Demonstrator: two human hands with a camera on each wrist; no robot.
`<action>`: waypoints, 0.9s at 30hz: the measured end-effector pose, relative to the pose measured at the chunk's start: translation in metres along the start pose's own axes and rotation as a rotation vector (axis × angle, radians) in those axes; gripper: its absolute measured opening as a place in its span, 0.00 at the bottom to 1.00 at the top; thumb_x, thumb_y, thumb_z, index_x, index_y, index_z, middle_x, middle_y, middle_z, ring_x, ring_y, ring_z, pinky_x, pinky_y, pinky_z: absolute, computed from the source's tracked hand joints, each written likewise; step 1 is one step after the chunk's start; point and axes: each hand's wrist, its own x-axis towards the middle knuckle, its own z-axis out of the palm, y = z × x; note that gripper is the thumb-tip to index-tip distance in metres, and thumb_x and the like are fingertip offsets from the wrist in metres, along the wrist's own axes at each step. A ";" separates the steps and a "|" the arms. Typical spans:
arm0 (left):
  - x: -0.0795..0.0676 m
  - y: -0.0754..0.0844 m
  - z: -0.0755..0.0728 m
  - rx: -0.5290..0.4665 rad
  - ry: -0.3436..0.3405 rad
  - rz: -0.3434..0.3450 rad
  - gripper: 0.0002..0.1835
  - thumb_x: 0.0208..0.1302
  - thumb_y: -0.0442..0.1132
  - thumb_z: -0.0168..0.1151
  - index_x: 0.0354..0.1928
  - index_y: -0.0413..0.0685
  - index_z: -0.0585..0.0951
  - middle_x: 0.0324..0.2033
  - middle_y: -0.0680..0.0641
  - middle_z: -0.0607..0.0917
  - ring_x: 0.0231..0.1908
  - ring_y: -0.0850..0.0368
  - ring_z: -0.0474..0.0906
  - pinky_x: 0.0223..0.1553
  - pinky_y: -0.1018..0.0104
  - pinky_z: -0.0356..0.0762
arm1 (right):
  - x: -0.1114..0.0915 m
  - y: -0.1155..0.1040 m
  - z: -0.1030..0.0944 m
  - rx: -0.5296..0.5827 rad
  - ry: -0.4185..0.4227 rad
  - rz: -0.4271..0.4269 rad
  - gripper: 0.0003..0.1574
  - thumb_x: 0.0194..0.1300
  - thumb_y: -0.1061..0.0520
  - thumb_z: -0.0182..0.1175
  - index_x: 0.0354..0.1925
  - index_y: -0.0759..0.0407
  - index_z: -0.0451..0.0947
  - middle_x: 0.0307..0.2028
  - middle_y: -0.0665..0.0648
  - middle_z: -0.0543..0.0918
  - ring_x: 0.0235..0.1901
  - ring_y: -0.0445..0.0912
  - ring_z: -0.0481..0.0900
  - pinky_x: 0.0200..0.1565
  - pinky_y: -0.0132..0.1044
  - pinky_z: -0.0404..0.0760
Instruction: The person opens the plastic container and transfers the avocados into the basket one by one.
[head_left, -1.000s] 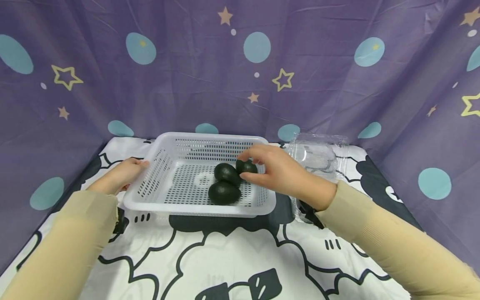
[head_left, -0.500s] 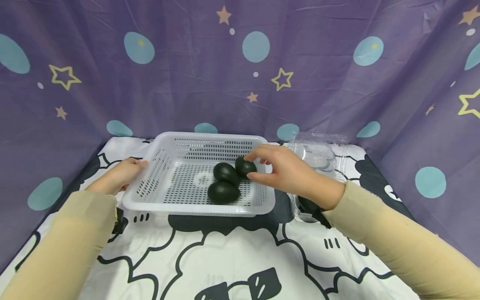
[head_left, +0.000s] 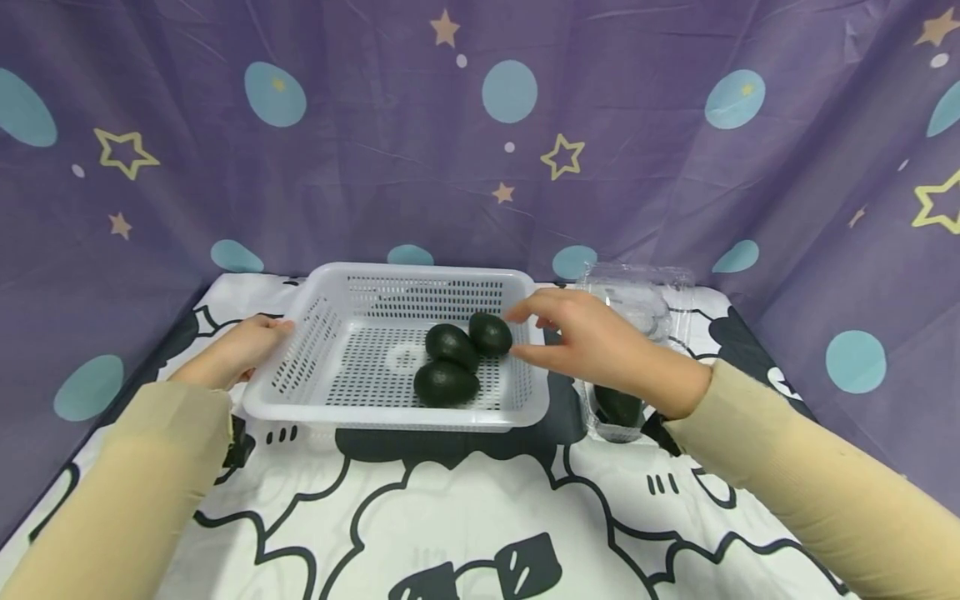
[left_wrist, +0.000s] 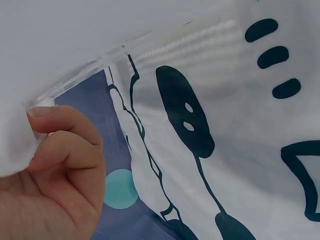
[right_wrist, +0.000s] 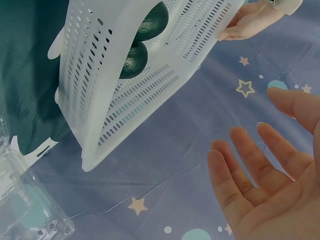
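Note:
My left hand (head_left: 251, 346) grips the left rim of a white perforated plastic basket (head_left: 375, 415); in the left wrist view its curled fingers (left_wrist: 70, 150) pinch the white edge. Inside the basket, toward its right end, three dark green avocados (head_left: 447, 383) lie close together. My right hand (head_left: 581, 333) hovers above the basket's right rim with nothing in it, thumb and fingers spread just right of the rearmost avocado (head_left: 491, 333). From the right wrist view, that hand (right_wrist: 275, 190) appears with parted fingers, away from the basket wall (right_wrist: 95, 100).
Right of the basket stands a clear plastic clamshell box (head_left: 633, 304), partly hidden by my right arm. Another avocado (head_left: 618, 407) lies in its near part. A purple patterned curtain (head_left: 420, 150) hangs behind the black-and-white tablecloth (head_left: 450, 492).
My right hand has drawn back to the right, off the rearmost avocado, which stays in the basket. The left hand keeps its grip on the rim.

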 end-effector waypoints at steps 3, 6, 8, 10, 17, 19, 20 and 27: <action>0.000 0.000 0.000 0.008 0.004 0.005 0.34 0.80 0.52 0.31 0.69 0.25 0.57 0.43 0.38 0.83 0.30 0.62 0.82 0.35 0.61 0.82 | -0.002 0.002 -0.001 -0.016 -0.004 0.003 0.22 0.62 0.53 0.69 0.54 0.57 0.81 0.51 0.54 0.85 0.43 0.48 0.81 0.45 0.43 0.81; -0.001 0.000 0.000 0.009 0.006 0.003 0.35 0.80 0.52 0.31 0.69 0.25 0.56 0.46 0.36 0.81 0.31 0.62 0.82 0.35 0.61 0.82 | -0.005 0.004 -0.003 -0.035 -0.012 0.010 0.22 0.62 0.52 0.69 0.54 0.57 0.81 0.50 0.54 0.85 0.42 0.47 0.80 0.44 0.43 0.79; -0.002 0.000 0.000 0.012 0.008 0.001 0.35 0.80 0.52 0.31 0.69 0.25 0.55 0.47 0.35 0.80 0.31 0.62 0.82 0.35 0.61 0.82 | -0.007 0.005 -0.005 -0.050 -0.015 0.012 0.22 0.62 0.52 0.69 0.54 0.57 0.81 0.50 0.54 0.85 0.42 0.47 0.80 0.43 0.42 0.79; -0.002 0.000 0.001 0.012 0.007 0.002 0.35 0.80 0.52 0.31 0.70 0.24 0.54 0.48 0.34 0.80 0.31 0.62 0.83 0.35 0.61 0.83 | -0.008 0.006 -0.007 -0.055 -0.019 0.008 0.22 0.62 0.53 0.69 0.53 0.57 0.82 0.49 0.54 0.85 0.42 0.46 0.80 0.43 0.42 0.79; -0.002 0.000 0.000 0.003 0.009 -0.001 0.35 0.80 0.53 0.31 0.69 0.24 0.54 0.44 0.37 0.81 0.30 0.63 0.82 0.35 0.61 0.82 | -0.012 0.011 -0.008 -0.060 -0.026 0.016 0.19 0.62 0.54 0.69 0.51 0.57 0.82 0.48 0.54 0.86 0.42 0.48 0.82 0.43 0.43 0.81; -0.003 0.000 0.000 0.003 0.006 0.003 0.35 0.80 0.53 0.31 0.69 0.24 0.55 0.44 0.37 0.82 0.30 0.63 0.82 0.35 0.61 0.82 | -0.013 0.013 -0.008 -0.057 -0.031 0.022 0.19 0.62 0.55 0.69 0.51 0.58 0.82 0.48 0.55 0.86 0.42 0.48 0.82 0.44 0.44 0.81; -0.003 0.000 0.000 0.002 0.003 0.007 0.35 0.80 0.53 0.31 0.69 0.24 0.55 0.44 0.37 0.82 0.30 0.63 0.82 0.35 0.61 0.82 | -0.013 0.013 -0.008 -0.056 -0.035 0.025 0.19 0.62 0.55 0.69 0.51 0.59 0.82 0.48 0.55 0.86 0.42 0.48 0.82 0.45 0.44 0.81; -0.005 0.002 0.000 -0.006 -0.015 0.018 0.35 0.80 0.52 0.30 0.69 0.24 0.56 0.45 0.36 0.83 0.31 0.62 0.83 0.36 0.60 0.83 | -0.019 0.017 -0.010 -0.075 -0.055 0.040 0.20 0.61 0.55 0.69 0.51 0.60 0.83 0.47 0.55 0.86 0.40 0.49 0.82 0.42 0.43 0.80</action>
